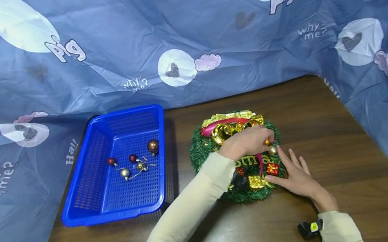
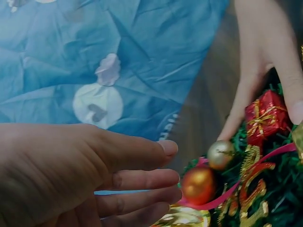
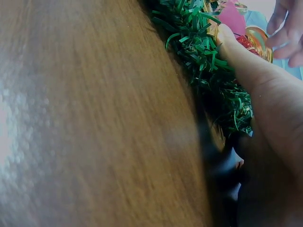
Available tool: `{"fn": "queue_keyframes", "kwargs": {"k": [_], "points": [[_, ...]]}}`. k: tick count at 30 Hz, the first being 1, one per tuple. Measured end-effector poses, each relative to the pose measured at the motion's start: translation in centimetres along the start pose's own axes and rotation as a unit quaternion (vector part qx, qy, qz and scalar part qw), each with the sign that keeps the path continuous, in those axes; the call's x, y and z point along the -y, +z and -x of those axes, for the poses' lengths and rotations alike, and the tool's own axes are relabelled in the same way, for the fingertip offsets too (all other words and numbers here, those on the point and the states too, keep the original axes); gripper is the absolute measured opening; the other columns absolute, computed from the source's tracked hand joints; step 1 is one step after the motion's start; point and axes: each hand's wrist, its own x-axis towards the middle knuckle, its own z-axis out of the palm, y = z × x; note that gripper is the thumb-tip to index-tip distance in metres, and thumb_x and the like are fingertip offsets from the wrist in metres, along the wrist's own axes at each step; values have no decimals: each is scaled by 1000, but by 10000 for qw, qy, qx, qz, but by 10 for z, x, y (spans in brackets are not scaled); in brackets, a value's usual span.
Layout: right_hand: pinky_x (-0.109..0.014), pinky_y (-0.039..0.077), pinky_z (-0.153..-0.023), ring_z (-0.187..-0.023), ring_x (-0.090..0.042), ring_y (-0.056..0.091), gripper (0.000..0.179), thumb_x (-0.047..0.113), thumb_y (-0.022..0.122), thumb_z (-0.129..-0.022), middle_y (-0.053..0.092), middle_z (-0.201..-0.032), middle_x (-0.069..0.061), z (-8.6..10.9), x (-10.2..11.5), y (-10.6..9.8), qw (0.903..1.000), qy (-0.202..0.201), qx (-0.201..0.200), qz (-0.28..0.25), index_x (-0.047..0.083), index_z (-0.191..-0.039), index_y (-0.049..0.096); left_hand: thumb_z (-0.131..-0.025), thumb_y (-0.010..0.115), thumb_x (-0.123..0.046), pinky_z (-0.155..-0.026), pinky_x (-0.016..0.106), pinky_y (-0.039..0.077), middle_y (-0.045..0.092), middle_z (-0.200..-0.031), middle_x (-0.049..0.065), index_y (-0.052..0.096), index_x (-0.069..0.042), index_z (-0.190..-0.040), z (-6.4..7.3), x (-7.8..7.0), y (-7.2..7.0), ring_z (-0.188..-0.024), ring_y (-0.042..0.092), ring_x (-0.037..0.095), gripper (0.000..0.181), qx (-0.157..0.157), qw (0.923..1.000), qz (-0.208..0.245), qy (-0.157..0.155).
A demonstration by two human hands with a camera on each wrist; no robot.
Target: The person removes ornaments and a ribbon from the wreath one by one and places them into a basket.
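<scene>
A green tinsel Christmas wreath [image 1: 198,149] lies on the table, decked with gold bells, pink ribbon and gold letters. Above its upper right part is my left hand [image 1: 250,140], its fingertips right at an orange bauble [image 2: 199,184]; thumb and fingers lie loosely extended in the left wrist view. Beside that bauble sits a pale gold bauble [image 2: 220,154], with my right index fingertip at it. My right hand [image 1: 298,177] is spread over the wreath's right edge, its thumb near a shiny gold gift box [image 1: 256,181]. A small red gift box [image 1: 272,168] lies between that thumb and index finger.
A blue plastic basket [image 1: 161,173] stands left of the wreath. In it lie a brown bauble [image 1: 153,146] and several smaller red and gold ones. A blue printed cloth [image 1: 118,30] hangs behind the brown wooden table [image 1: 350,184].
</scene>
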Motion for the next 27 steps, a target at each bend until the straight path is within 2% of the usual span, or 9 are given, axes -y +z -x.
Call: {"fn": "queue_keyframes", "kwargs": {"k": [4, 7, 11, 16, 22, 27], "points": [[-63, -15, -111, -144, -46, -7, 102, 52, 62, -87, 4, -160, -18, 0, 2, 2, 10000, -1, 20, 22, 16, -154, -6, -95, 58, -28, -68, 21, 45, 62, -99, -5, 63, -15, -111, -8, -4, 4, -76, 55, 8, 21, 207, 9996, 28, -200], [-62, -14, -111, -144, -45, -7, 102, 53, 61, -86, 4, -160, -17, -1, 2, 2, 10000, 44, 3, 70, 16, -154, -5, -96, 57, -26, -71, 22, 46, 62, -102, -5, 63, -16, -111, -13, -7, 4, -80, 56, 9, 19, 336, 9990, -109, -266], [-62, -13, -111, -145, -44, -6, 101, 53, 62, -86, 3, -160, -16, -1, 0, 3, 10000, 57, 1, 45, 16, -154, -5, -96, 56, -23, -83, 22, 49, 62, -116, -6, 62, -18, -119, -20, -13, 7, -96, 59, 7, 24, 461, 9978, -302, -366], [-62, -13, -111, -145, -44, -7, 101, 53, 62, -87, 0, -160, -14, -1, -1, 3, 10000, 52, -6, 17, 16, -154, -4, -98, 53, -18, -84, 21, 49, 62, -117, -8, 64, -22, -118, -28, -18, 13, -99, 59, 6, 23, 544, 9961, -484, -505], [-62, -14, -111, -145, -44, -7, 101, 53, 61, -87, 0, -160, -15, -2, -1, 1, 10000, 76, 0, 25, 11, -154, -2, -99, 50, -21, -92, 22, 49, 61, -122, -6, 63, -23, -120, -37, -25, 18, -108, 57, 6, 25, 593, 9908, -1099, -514], [-62, -13, -111, -145, -44, -7, 99, 53, 61, -87, 4, -160, -18, -1, -2, 1, 10000, 42, 14, 39, 8, -154, 2, -100, 49, -23, -90, 25, 51, 58, -124, -6, 60, -25, -123, -41, -30, 23, -109, 57, 7, 26, 637, 9841, -1551, -585]]}}
